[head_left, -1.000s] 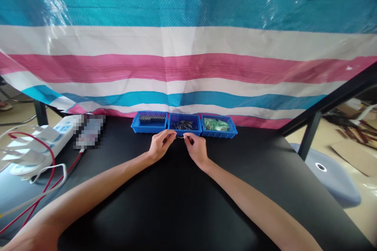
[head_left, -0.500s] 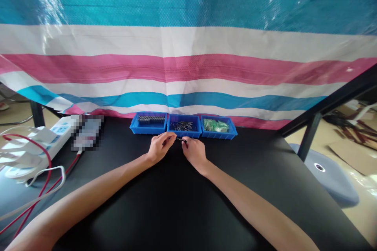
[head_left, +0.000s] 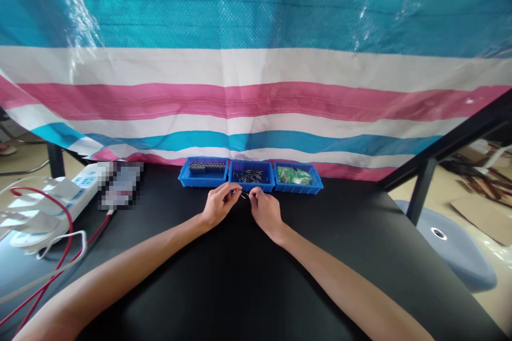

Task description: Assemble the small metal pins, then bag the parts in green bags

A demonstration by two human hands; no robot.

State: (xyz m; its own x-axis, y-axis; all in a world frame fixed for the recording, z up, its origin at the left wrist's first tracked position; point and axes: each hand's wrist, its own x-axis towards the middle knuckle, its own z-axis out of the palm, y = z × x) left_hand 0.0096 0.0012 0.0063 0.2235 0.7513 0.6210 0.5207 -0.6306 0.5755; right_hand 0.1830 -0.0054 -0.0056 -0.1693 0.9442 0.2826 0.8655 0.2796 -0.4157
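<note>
My left hand (head_left: 220,204) is closed in a pinch at the middle of the black table, its fingertips on one end of a thin metal piece (head_left: 244,196). My right hand (head_left: 266,212) faces it, thumb and forefinger pinched at the other end; its remaining fingers are curled in. The piece is short and too small to make out exactly. Just behind the hands stands a blue bin (head_left: 262,187) with loose thin metal pins (head_left: 251,176). To its left, another blue bin (head_left: 200,182) holds rows of small metal cylinders (head_left: 207,167). The right-hand blue bin (head_left: 298,188) contains green-and-clear plastic bags (head_left: 294,175).
A white power strip (head_left: 86,181) with plugs and red and white cables lies at the left, beside a pixelated device (head_left: 121,184). A striped plastic sheet (head_left: 256,64) hangs behind the bins. A black frame bar (head_left: 448,141) and grey stool (head_left: 452,245) are at the right.
The camera view has tilted slightly, so the scene sits a little lower. Both hands remain in front of the middle bin; the metal piece between the fingertips shows brighter now.
</note>
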